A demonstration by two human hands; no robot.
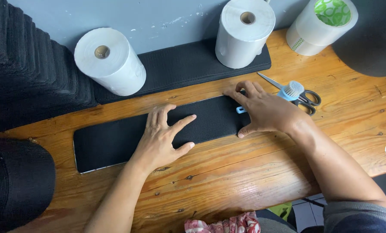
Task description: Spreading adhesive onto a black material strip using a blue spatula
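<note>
A long flat black fabric strip (pixel 111 142) lies across the wooden table (pixel 245 172). My left hand (pixel 162 138) rests flat on the strip's middle with fingers spread. My right hand (pixel 262 110) presses on the strip's right end, fingers apart. A small light-blue brush (pixel 290 90) lies just behind my right hand, its handle partly hidden under the fingers; whether the hand grips it is unclear. Grey-handled scissors (pixel 305 99) lie beside the brush.
Two white paper rolls (pixel 111 62) (pixel 244 34) stand at the back, the right one on a black fabric pad (pixel 180 64). A tape roll (pixel 320 26) sits far right. Stacked black fabric (pixel 24 73) fills the left. Black caps (pixel 16 181) (pixel 374 43) sit at two corners.
</note>
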